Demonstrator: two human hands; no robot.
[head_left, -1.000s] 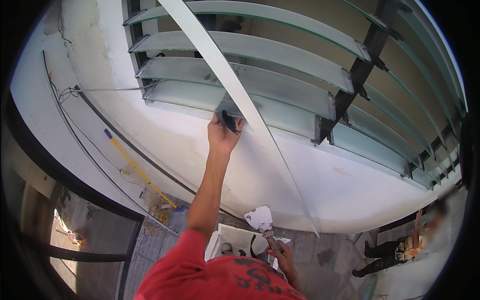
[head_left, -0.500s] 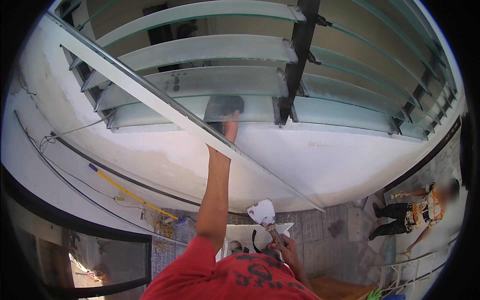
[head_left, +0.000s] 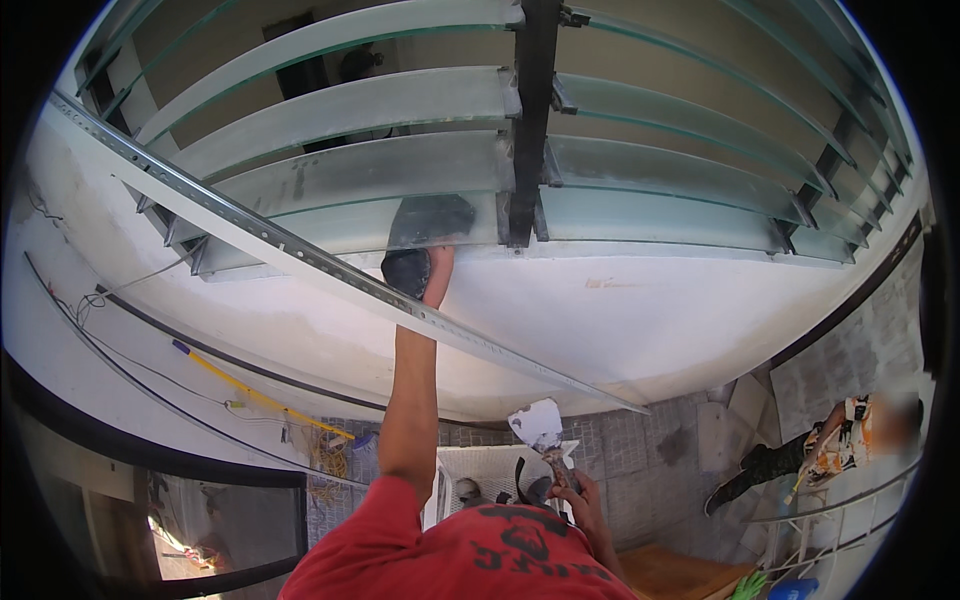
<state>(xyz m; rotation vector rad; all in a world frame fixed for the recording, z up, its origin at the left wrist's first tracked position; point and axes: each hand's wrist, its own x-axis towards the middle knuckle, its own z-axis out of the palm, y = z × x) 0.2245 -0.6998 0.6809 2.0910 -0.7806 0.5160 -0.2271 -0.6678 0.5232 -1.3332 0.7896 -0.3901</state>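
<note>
My left arm reaches up past a slanting metal strip (head_left: 300, 265) to the lowest glass slats. At the sill, my left hand (head_left: 438, 268) is closed on the edge of a black container (head_left: 405, 272), its fingers partly hidden. The container's upper part shows dark through the frosted glass slat (head_left: 345, 227), and what is inside it cannot be made out. Low in front of my body, my right hand (head_left: 578, 498) is wrapped round the handle of a putty knife (head_left: 538, 424). White material coats its broad blade, which points up and away from me.
A dark upright post (head_left: 530, 120) divides the louvre window above the white wall (head_left: 600, 310). Below me is a white perforated platform (head_left: 455, 462). A yellow pole (head_left: 260, 380) leans at the left. Another person (head_left: 835, 450) is beside a metal railing (head_left: 830, 530) at the right.
The black container has come out further below the slat, beside my left hand. My view has shifted right. The putty knife stays in my right hand. The other person has moved and bent an arm.
</note>
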